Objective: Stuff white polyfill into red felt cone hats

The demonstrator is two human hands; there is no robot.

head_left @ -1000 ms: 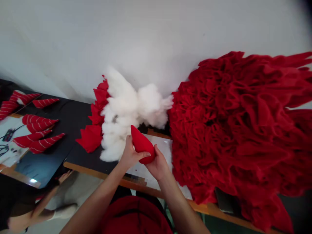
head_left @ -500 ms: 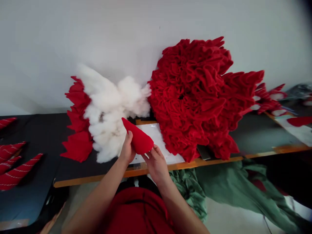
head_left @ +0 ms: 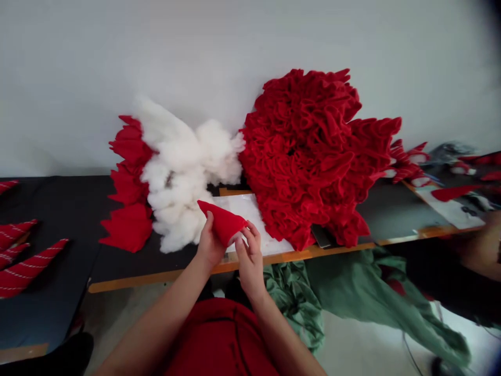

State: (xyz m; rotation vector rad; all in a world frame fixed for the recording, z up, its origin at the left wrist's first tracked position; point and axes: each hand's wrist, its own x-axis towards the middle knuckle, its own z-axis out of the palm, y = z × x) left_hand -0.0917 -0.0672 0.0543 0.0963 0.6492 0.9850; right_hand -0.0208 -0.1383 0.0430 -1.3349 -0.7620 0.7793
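My left hand [head_left: 211,241] is wrapped round the lower side of a red felt cone [head_left: 223,223], its thumb lying on the front. The cone is tilted, its narrow tip pointing up and left, and it looks filled out. At the wide end, my right hand [head_left: 251,261] grips the rim with bent fingers. A bit of white shows at that opening, probably stuffing. Behind the cone lies a heap of white fluffy stuffing [head_left: 183,167], and a white sheet [head_left: 245,206] is on the black table beneath.
A tall pile of red felt pieces [head_left: 297,156] stands on the right. Stacked red cones [head_left: 131,224] lie left of the stuffing. Striped red cones [head_left: 31,274] are on the left table. Green cloth [head_left: 352,287] hangs below the taped table edge [head_left: 136,282]. Another person's arm [head_left: 485,248] is at far right.
The cone's wide end has turned up slightly, and my right fingers have shifted onto its rim, where white now shows. The view has swung a little right, bringing in another person's arm.
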